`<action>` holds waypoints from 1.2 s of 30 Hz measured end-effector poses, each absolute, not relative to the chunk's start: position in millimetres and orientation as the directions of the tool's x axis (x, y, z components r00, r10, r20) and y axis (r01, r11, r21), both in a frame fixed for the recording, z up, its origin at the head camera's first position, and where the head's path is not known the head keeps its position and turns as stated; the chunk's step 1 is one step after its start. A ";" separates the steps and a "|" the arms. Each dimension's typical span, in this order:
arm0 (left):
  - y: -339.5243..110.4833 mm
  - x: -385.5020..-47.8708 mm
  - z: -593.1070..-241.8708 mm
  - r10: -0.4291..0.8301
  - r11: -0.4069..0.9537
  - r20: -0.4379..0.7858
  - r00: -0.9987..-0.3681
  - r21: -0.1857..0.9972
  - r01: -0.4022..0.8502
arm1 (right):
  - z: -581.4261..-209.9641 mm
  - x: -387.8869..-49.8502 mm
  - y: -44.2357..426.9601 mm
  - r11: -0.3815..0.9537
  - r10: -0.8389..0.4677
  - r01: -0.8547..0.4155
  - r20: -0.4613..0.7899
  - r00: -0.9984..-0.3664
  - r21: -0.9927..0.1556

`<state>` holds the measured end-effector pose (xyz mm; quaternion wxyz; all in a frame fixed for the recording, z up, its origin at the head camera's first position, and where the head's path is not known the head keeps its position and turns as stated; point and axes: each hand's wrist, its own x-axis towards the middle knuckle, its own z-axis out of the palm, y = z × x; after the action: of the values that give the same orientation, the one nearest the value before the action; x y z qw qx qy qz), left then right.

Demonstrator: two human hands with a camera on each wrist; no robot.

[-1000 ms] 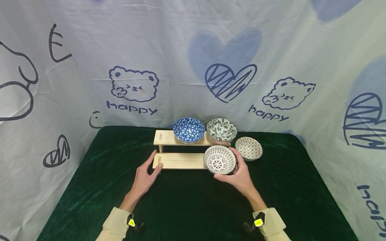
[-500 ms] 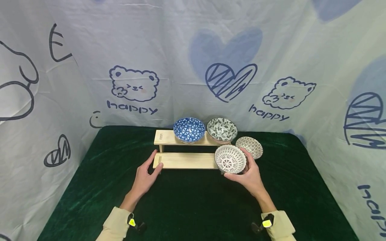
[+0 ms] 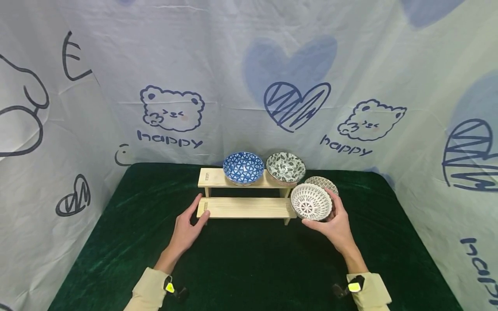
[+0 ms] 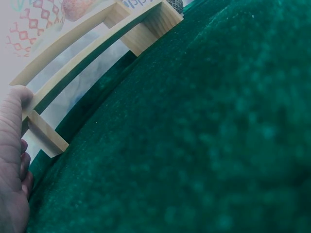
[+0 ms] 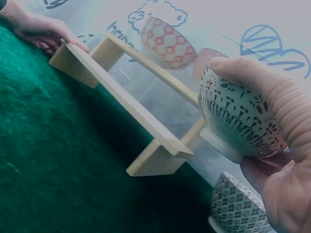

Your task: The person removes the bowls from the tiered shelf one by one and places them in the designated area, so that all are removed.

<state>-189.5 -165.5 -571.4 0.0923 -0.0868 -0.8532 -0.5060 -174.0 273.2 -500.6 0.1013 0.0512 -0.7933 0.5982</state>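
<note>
Rack (image 3: 247, 207) stood with left hand (image 3: 186, 230) gripping its left end, seemingly for steadiness. Right hand (image 3: 337, 225) held white bowl (image 3: 311, 201) by its side, just off rack's right end, likely so mouth faced upward. Blue bowl (image 3: 243, 167), leaf-patterned bowl (image 3: 285, 167) sat on rack's upper tier (image 3: 212, 177).

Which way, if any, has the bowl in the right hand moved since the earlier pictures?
Yes, rightward: the bowl covered the right end of the lower shelf; now it's mostly past it.
</note>
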 end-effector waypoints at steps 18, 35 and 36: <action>-165.4 -189.4 -569.9 0.056 0.472 0.238 -0.970 0.850 0.235 | -483.3 -179.5 302.3 0.325 0.155 -0.182 0.242 -0.958 -0.928; -165.5 -191.0 -573.7 0.065 0.478 0.246 -0.967 0.843 0.246 | -480.5 -185.9 323.4 0.339 0.272 -0.093 0.192 -0.943 -0.936; -165.5 -191.1 -574.0 0.063 0.476 0.247 -0.967 0.844 0.247 | -480.6 -186.3 324.9 0.337 0.282 -0.090 0.192 -0.940 -0.937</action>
<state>-191.1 -165.5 -574.0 0.0910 -0.0908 -0.8543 -0.5037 -186.3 324.9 -480.6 0.1623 -0.0597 -0.8013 0.5727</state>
